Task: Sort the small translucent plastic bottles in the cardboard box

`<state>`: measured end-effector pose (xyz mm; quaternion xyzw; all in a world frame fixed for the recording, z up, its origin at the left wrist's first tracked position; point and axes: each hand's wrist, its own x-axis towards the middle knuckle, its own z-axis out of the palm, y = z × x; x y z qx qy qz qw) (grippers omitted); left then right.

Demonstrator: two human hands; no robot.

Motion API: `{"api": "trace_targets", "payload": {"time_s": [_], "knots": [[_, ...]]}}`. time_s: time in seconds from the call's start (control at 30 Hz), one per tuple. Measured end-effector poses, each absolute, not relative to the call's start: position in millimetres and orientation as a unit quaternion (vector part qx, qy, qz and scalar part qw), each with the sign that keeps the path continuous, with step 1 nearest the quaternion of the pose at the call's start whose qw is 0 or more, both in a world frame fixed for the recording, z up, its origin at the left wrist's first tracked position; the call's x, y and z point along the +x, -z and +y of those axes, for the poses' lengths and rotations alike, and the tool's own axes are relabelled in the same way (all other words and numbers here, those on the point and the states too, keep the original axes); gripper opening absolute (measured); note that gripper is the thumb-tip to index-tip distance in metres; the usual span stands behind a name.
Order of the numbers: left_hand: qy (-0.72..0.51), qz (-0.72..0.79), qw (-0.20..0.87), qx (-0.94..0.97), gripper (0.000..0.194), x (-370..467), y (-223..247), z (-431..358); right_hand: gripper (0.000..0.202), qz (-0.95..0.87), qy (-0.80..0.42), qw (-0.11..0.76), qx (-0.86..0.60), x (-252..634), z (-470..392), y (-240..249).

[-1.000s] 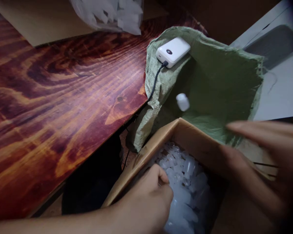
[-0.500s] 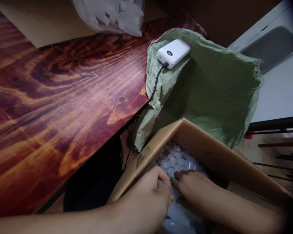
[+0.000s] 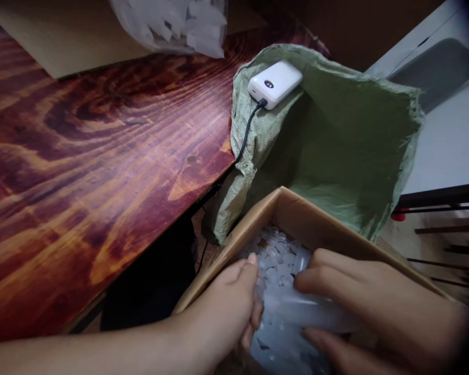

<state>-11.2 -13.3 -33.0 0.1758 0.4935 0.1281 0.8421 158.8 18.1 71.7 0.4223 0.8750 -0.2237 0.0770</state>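
Observation:
A cardboard box (image 3: pixel 324 224) holds many small translucent pieces (image 3: pixel 275 260). Inside its left side, my left hand (image 3: pixel 234 297) is closed, fingers curled round something clear that I cannot make out. My right hand (image 3: pixel 336 297) reaches in from the right, its thumb and fingers round a translucent, tube-like piece (image 3: pixel 297 307) lying above the small pieces. Part of that piece is hidden behind the right fingers.
A wooden table (image 3: pixel 121 172) fills the left, with a cardboard sheet (image 3: pixel 74 47) and a clear bag of white pieces (image 3: pixel 180 26). A white power bank (image 3: pixel 275 84) with a black cable lies on a green woven sack (image 3: pixel 344 140) behind the box. Dark rails (image 3: pixel 445 198) stand at right.
My right hand has risen and moved right, and its thumb and fingers have spread round the translucent piece. My left hand has shifted slightly left and turned. The box has moved slightly left in view.

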Motion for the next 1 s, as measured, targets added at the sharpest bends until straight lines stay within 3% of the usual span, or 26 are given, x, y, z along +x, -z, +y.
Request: {"api": "trace_targets", "payload": {"time_s": [0.2,0.67,1.0], "knots": [[-0.133,0.47,0.853,0.184,0.051,-17,22,-6,0.005,0.886,0.222,0.081,0.4,152,12,-55],[-0.149,0.438,0.88,0.108,0.045,-17,14,-2,0.027,0.945,0.092,0.027,0.311,151,15,-60],[-0.166,0.476,0.855,0.119,0.045,-14,18,-6,0.013,0.921,0.091,0.107,0.363,145,19,-50]]}}
